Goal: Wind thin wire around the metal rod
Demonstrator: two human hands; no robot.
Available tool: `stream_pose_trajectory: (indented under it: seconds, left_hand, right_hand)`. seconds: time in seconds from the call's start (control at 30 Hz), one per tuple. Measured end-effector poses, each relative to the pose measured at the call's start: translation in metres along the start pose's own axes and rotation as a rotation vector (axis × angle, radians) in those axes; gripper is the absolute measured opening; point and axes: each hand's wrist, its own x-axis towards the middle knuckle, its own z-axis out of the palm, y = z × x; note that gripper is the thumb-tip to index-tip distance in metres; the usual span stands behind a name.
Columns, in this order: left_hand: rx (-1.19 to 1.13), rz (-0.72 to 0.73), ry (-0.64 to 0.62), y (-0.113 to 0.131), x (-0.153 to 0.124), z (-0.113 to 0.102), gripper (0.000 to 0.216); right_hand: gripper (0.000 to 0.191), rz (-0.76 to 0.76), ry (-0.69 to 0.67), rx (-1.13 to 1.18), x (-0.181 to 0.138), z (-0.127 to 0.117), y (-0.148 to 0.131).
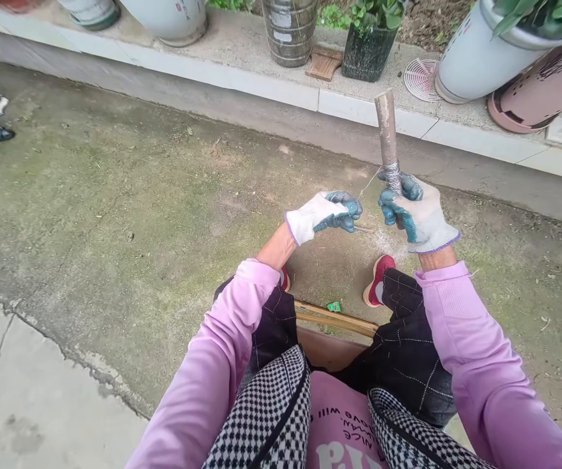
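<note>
Potted plants (372, 49) are lining a low ledge (261, 83) beyond the concrete floor (139, 195). Above it, the right hand (417, 212) is gripping a near-upright stick (387, 127), fingers curled around its lower part, while the left hand (332, 212) is pinching thin wire (370, 182) running from it.

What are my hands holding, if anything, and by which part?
Your right hand grips the wooden stick low, at the silvery wrapping. Your left hand seems to hold the strand leading from it; exact spot hidden.
</note>
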Motion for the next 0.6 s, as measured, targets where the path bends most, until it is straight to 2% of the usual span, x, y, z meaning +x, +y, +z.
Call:
stream_pose_trajectory:
  seconds: [0.13,0.3,0.47,0.6]
  left_hand:
    - [0.006,-0.002,-0.005,0.003,-0.005,0.000,0.032]
    - [0.040,-0.034,-0.037,0.008,-0.011,0.000,0.050]
    - [-0.040,-0.051,-0.043,0.009,-0.005,-0.001,0.042]
    - [-0.029,-0.035,-0.002,0.011,-0.004,0.001,0.045]
  right_hand:
    - [0.055,-0.005,-0.001,-0.037,0.001,-0.004,0.001]
    - [0.055,0.005,-0.008,-0.112,0.000,-0.004,0.000]
    - [0.057,0.002,-0.033,-0.156,-0.001,-0.001,-0.003]
    - [0.056,0.027,-0.052,-0.110,-0.003,0.003,-0.008]
